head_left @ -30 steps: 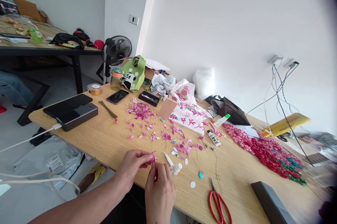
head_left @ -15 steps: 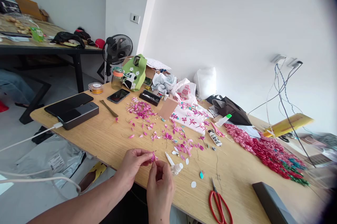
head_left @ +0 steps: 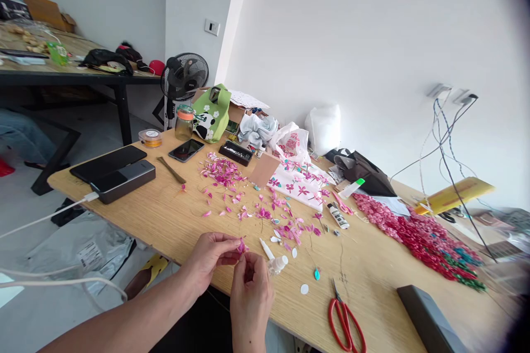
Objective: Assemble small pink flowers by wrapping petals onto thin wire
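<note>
A small magenta petal flower (head_left: 241, 245) is pinched between my two hands above the table's near edge. My left hand (head_left: 212, 256) grips it from the left with thumb and forefinger. From the right, my right hand (head_left: 252, 281) closes its fingertips at the flower's lower end; what exactly lies between them is partly hidden. Just right of the hands lies a small clear bottle with a white cap (head_left: 278, 264) and a white pointed nozzle (head_left: 267, 248). Loose pink petals (head_left: 292, 230) and a heap of magenta petals (head_left: 223, 170) are spread on the wooden table (head_left: 186, 215) beyond.
Red-handled scissors (head_left: 345, 322) lie at the right near edge, beside a dark box (head_left: 428, 317). A power bank (head_left: 124, 180) with a white cable is at the left. Pink and red strands (head_left: 418, 237) lie far right, a green panda bag (head_left: 211, 114) at the back.
Both hands stay in nearly the same place, with only slight finger movement around the magenta flower. Nothing else has visibly moved.
</note>
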`<state>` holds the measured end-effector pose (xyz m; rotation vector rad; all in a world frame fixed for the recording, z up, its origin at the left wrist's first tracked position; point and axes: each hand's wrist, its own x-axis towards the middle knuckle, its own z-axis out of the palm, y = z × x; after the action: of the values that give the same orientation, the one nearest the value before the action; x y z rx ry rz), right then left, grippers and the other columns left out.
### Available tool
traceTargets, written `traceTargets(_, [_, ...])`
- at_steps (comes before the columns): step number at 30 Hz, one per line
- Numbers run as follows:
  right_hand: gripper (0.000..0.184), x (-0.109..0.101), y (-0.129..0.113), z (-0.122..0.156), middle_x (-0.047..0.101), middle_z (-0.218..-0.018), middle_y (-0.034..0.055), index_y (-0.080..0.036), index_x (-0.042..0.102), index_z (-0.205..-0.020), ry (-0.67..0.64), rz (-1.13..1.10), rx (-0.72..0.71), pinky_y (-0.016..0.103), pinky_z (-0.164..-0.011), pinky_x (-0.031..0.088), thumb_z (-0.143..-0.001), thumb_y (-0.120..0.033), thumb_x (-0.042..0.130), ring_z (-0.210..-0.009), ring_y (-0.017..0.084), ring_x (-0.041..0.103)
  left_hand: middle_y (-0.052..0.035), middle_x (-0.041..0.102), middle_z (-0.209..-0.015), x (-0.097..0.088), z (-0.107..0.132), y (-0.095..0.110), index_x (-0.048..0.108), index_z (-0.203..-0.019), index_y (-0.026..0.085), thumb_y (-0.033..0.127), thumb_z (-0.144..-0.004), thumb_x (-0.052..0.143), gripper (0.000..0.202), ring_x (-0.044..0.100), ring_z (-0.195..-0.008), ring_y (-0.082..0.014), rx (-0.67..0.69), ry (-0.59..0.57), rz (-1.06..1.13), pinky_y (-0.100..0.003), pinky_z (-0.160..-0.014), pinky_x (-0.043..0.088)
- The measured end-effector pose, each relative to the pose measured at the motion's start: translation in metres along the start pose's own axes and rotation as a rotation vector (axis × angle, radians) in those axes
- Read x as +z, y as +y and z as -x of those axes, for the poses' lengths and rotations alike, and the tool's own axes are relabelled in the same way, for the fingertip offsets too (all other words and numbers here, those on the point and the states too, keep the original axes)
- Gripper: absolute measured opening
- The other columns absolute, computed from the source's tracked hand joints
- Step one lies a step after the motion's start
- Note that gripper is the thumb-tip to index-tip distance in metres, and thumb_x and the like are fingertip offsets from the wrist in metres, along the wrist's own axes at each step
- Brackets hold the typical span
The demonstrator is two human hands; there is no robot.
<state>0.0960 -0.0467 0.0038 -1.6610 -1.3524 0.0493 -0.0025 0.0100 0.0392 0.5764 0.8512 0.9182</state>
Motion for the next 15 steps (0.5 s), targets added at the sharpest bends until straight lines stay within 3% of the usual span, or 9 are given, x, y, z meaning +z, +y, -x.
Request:
traceTargets(7, [0.020, 0.0003, 0.0007, -0.0006, 0.063, -0.068, -0.0007, -0.020, 0.052, -0.077, 0.025, 0.026, -0.030, 0.023, -0.052, 0.042, -0.092, -0.032, 0.045, -0.055, 0.015, 0.060, -0.0099, 0.073, -0.066, -0.0028, -0.0015, 0.0007, 0.073, -0.070, 0.008, 0.036, -0.068, 0.075, 0.028, 0.068, -0.065, -0.0177, -0.035, -0.040, 0.073, -0.025, -0.065, 0.053])
traceTargets(15, [0.021, -0.0011, -0.0007, -0.0018, 0.062, -0.067, -0.0006, -0.020, 0.053, -0.078, 0.021, 0.050, -0.051, 0.023, -0.051, 0.041, -0.093, -0.032, 0.043, -0.054, 0.015, 0.059, -0.0103, 0.073, -0.066, -0.0016, -0.0001, 0.0012, 0.073, -0.071, 0.007, 0.037, -0.071, 0.073, 0.029, 0.068, -0.065, -0.0178, -0.043, -0.035, 0.078, -0.025, -0.064, 0.053])
